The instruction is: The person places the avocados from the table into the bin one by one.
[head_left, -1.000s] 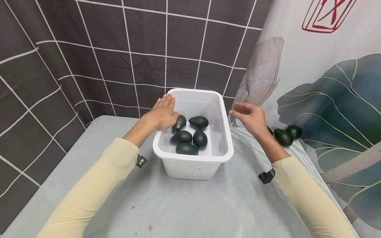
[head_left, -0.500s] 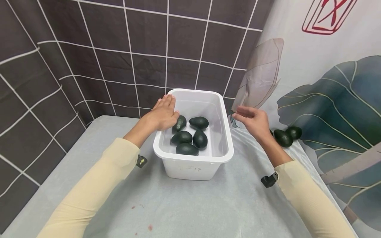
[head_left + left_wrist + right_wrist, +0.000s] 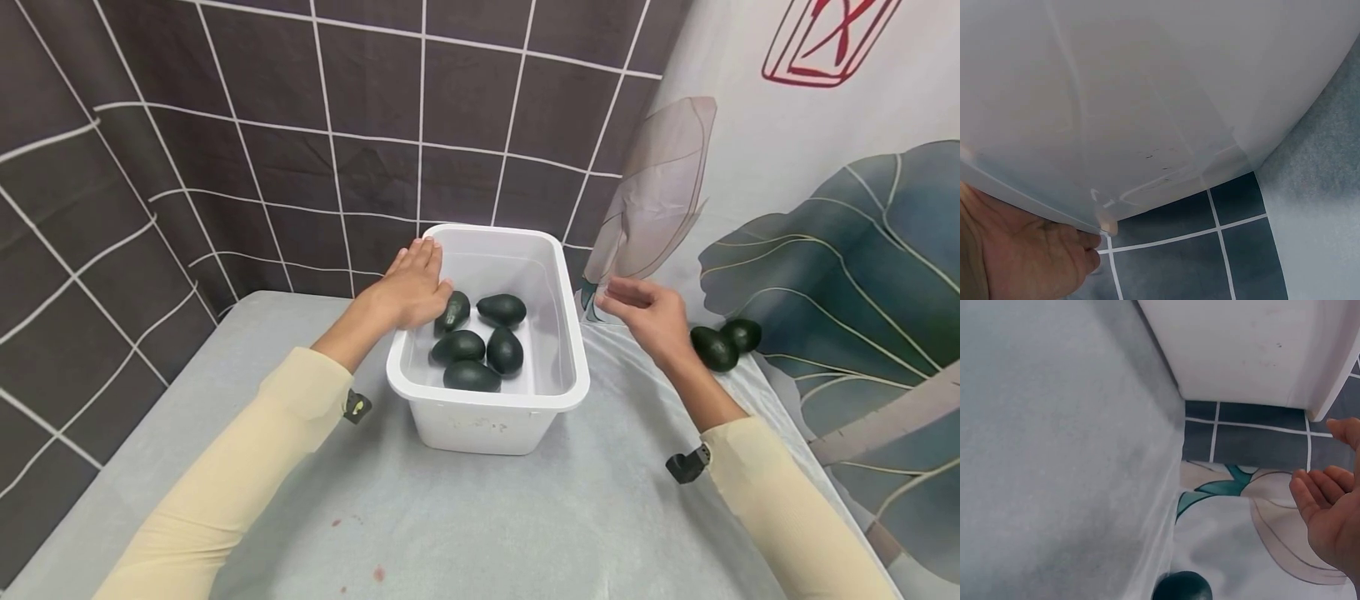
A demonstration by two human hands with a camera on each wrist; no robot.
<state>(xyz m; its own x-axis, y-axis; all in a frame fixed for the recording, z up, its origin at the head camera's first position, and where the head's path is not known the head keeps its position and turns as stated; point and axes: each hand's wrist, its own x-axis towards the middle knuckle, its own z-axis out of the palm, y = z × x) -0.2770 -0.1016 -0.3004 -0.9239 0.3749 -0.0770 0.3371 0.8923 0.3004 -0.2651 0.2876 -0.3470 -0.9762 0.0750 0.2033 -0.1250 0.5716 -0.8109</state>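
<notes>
- The left hand (image 3: pixel 408 287) lies flat with straight fingers on the left rim of the white tub (image 3: pixel 558 400), steadying it; it grips nothing
- The right hand (image 3: pixel 648 317) hangs in the air just right of the tub's far right corner, fingers loosely apart and empty
- Five dark avocados (image 3: pixel 471 342) lie together on the tub's floor; two more avocados on the table (image 3: pixel 723 343) sit near the table's right edge, just past the right hand
- Judged from this, the step in hand is the reach for the next loose fruit; the move ahead calls for the right hand to swing right and down and close round the nearer one
- The head view alone shows the fruit inside the tub and both hands at once
- The left wrist view shows the palm (image 3: pixel 1022 256) pressed under the tub's lip
- The right wrist view shows the open fingers (image 3: pixel 1322 494) from below and one avocado (image 3: pixel 1182 587) at the table's edge
</notes>
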